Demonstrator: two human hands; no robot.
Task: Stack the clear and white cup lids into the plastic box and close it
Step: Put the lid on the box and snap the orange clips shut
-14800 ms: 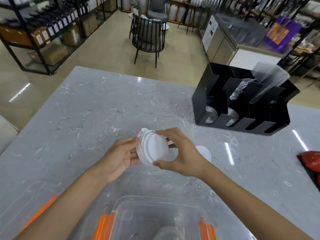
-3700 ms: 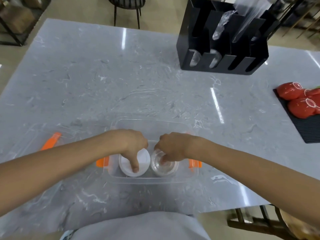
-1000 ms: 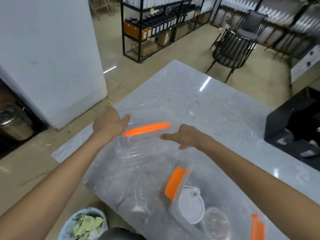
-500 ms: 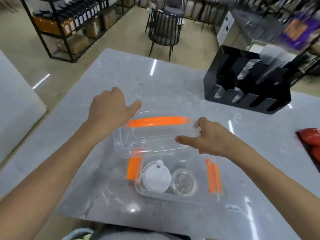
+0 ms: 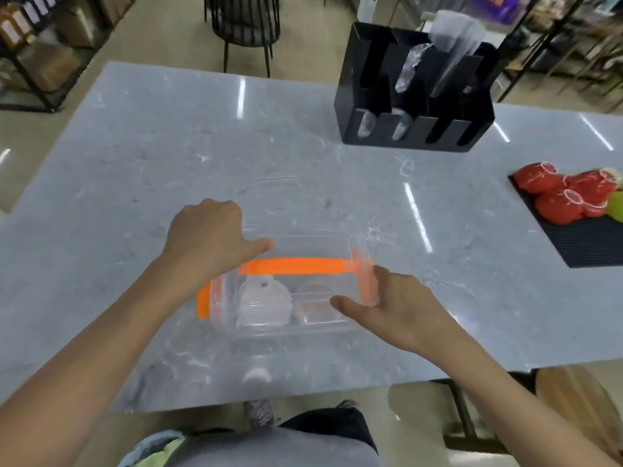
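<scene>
The clear plastic box (image 5: pixel 286 328) with orange clips stands near the table's front edge. Inside it, a stack of white cup lids (image 5: pixel 263 306) sits on the left and a stack of clear lids (image 5: pixel 312 303) on the right. The box's clear cover (image 5: pixel 296 254), with an orange latch along its edge, is over the box, blurred by motion. My left hand (image 5: pixel 209 241) holds the cover's far left corner, thumb pointing right. My right hand (image 5: pixel 391 308) holds the cover's right end, thumb stretched across the top.
A black cup-and-lid organiser (image 5: pixel 414 96) stands at the back right of the grey marble table (image 5: pixel 168 156). A black mat (image 5: pixel 586 244) with red cups (image 5: pixel 566 197) lies at the right edge. A chair (image 5: pixel 242 21) stands beyond the table.
Both hands have carried the cover from the table's left side over to the box and brought it down onto the box's top.
</scene>
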